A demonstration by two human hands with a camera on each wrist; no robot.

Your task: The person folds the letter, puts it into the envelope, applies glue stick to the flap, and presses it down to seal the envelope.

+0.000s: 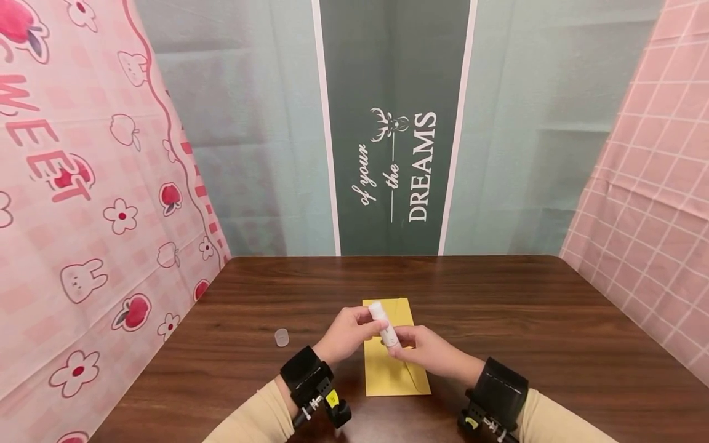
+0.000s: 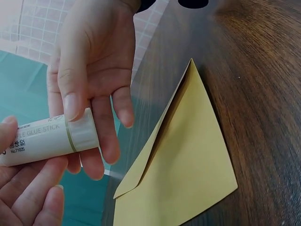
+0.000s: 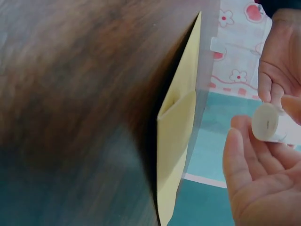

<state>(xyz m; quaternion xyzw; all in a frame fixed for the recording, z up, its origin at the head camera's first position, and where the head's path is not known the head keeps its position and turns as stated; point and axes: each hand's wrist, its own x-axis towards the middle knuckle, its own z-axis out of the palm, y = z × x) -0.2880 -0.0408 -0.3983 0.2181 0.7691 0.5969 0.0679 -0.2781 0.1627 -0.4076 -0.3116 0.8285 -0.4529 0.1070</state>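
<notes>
A white glue stick [image 1: 383,323] with printed lettering is held between both hands above a yellow envelope [image 1: 382,381]. My left hand [image 1: 348,332] pinches its body; in the left wrist view, the fingertips curl under the printed tube. At the other end, my right hand [image 1: 429,351] grips the smooth white end section [image 2: 83,132], thumb on top and fingers beneath. That round end faces the camera in the right wrist view. Beneath the hands the envelope lies lengthwise, its flap [image 2: 150,141] raised a little from the body.
A small translucent plastic piece [image 1: 282,337] lies on the dark wooden table [image 1: 487,289], left of the left hand. Pink patterned cloth hangs on the left, a pink grid cloth on the right, and a green curtain [image 1: 393,74] behind the table.
</notes>
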